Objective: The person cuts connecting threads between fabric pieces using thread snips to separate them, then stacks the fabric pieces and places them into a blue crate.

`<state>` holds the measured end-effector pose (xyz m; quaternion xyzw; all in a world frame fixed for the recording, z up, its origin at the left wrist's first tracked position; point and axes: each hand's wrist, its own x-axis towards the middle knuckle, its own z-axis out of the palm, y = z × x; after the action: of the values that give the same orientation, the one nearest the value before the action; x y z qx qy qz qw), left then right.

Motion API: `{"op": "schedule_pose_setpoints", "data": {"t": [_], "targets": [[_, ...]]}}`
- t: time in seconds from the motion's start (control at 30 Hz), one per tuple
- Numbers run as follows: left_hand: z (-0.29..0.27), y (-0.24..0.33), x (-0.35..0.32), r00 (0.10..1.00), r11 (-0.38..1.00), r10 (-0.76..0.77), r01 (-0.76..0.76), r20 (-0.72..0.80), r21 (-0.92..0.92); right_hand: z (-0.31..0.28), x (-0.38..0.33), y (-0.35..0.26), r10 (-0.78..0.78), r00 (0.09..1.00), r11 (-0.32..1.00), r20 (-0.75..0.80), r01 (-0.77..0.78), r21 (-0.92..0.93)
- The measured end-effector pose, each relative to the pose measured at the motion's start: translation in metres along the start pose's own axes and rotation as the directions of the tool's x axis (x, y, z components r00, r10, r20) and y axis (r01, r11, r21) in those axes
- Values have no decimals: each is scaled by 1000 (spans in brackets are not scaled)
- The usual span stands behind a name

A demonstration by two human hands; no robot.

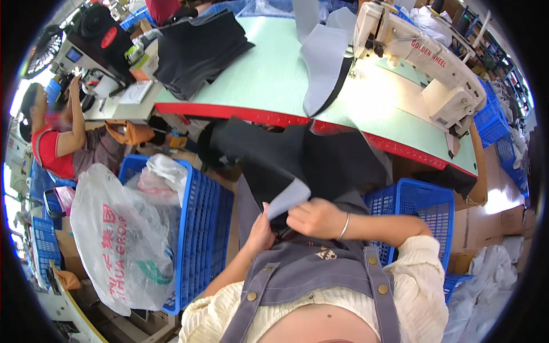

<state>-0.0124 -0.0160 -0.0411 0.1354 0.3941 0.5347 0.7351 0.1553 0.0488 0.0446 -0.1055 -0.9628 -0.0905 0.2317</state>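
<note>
Both hands pinch the black fabric piece (297,166) below the tabletop (269,74) edge — left hand (260,231) grips its lower edge, right hand (314,218) folds back the grey-lined corner, seemingly to check the lining. The sewing machine (423,57) sits on the tabletop, up right.

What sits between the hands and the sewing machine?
In the head view, black fabric draped over the table's red edge, then green tabletop with a grey fabric strip, before the sewing machine.

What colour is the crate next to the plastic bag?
Blue; the crate shows best in the head view.
</note>
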Motion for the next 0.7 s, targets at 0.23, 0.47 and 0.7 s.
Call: {"op": "schedule_pose_setpoints", "data": {"t": [0.23,0.47,0.7], "targets": [[9,5,-8,999,987,1,-7,38,159,6,-12,4,128,974,869,189,-202,451],[10,9,-8,994,995,21,-12,103,-94,24,-10,18,146,989,840,37,-143,523],[5,10,-3,996,998,-58,58,-72,7,22,-8,18,31,990,741,134,-113,662]]}}
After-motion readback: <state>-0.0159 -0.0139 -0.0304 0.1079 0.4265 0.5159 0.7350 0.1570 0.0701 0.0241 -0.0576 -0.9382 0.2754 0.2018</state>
